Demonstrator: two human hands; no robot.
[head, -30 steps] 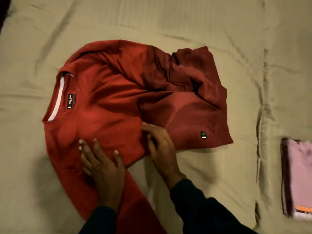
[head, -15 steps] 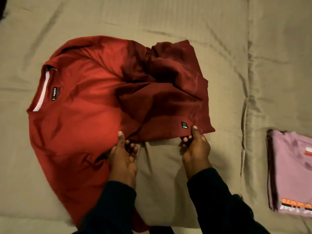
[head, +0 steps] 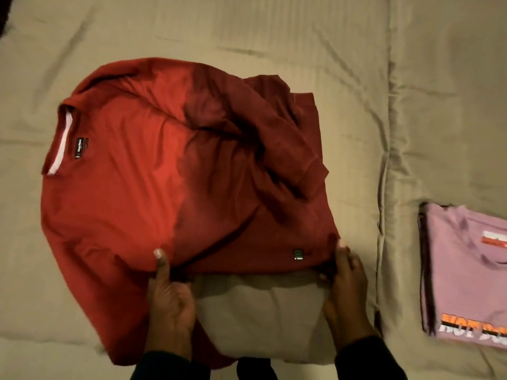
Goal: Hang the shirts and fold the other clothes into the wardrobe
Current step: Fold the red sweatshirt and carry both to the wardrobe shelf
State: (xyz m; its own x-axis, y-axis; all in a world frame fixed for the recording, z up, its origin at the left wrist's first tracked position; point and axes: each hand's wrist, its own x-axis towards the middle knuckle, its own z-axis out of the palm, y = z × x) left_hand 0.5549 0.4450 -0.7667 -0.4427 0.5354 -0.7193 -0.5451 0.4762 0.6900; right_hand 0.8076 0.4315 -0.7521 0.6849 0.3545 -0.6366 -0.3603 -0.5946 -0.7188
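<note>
Red shirts: one (head: 153,193), centre.
Folded pink shirts: one (head: 466,272), at 3 o'clock.
Hands: two, left (head: 170,300) and right (head: 345,286), at 6 o'clock.
Beige bedcovers: one (head: 274,31).

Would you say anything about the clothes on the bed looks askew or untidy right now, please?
Only the red shirt: its far right part is bunched in dark wrinkles rather than flat. Both hands, left and right, pinch its near edge. The pink shirt lies neatly folded.
</note>
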